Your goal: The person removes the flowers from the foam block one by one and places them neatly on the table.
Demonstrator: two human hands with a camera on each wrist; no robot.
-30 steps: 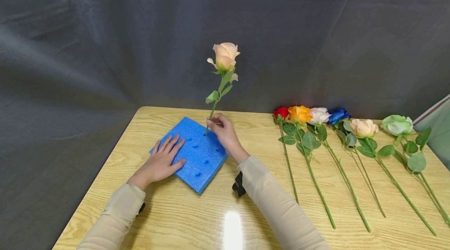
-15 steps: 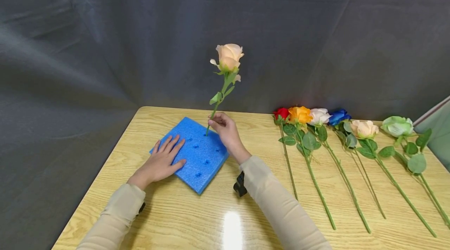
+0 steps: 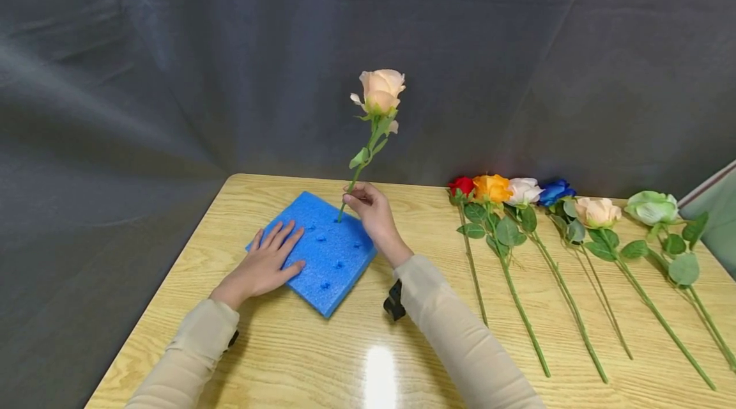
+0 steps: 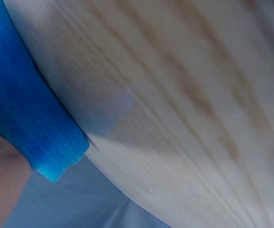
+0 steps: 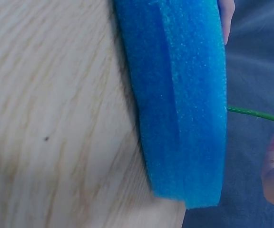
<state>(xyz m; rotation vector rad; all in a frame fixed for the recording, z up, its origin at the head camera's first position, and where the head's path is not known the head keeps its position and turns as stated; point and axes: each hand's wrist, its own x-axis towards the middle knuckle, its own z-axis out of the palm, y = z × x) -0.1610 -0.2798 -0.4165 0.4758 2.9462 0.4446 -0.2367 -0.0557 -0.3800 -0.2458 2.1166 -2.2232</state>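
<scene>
A blue foam block (image 3: 328, 268) with several small holes lies turned at an angle on the table. My left hand (image 3: 264, 268) rests flat on its left part, fingers spread. In my right hand (image 3: 370, 214) the green stem of a peach rose (image 3: 382, 91) is pinched between thumb and fingers. The stem's lower end stands in a hole near the block's far corner, and the flower leans to the right. The right wrist view shows the stem (image 5: 256, 114) rising from the block's top face. Only the side of the foam block (image 4: 27, 90) and part of the left hand appear in the left wrist view.
To the right several roses lie in a row on the wooden table (image 3: 299, 364): red (image 3: 462, 186), orange (image 3: 491, 189), white (image 3: 524, 192), blue (image 3: 556, 192), peach (image 3: 598, 212) and pale green (image 3: 652, 207). A dark curtain (image 3: 287, 64) hangs behind the table.
The peach rose has tilted to the right at its top, and my right hand has shifted slightly right with the stem. My left hand stays on the foam block.
</scene>
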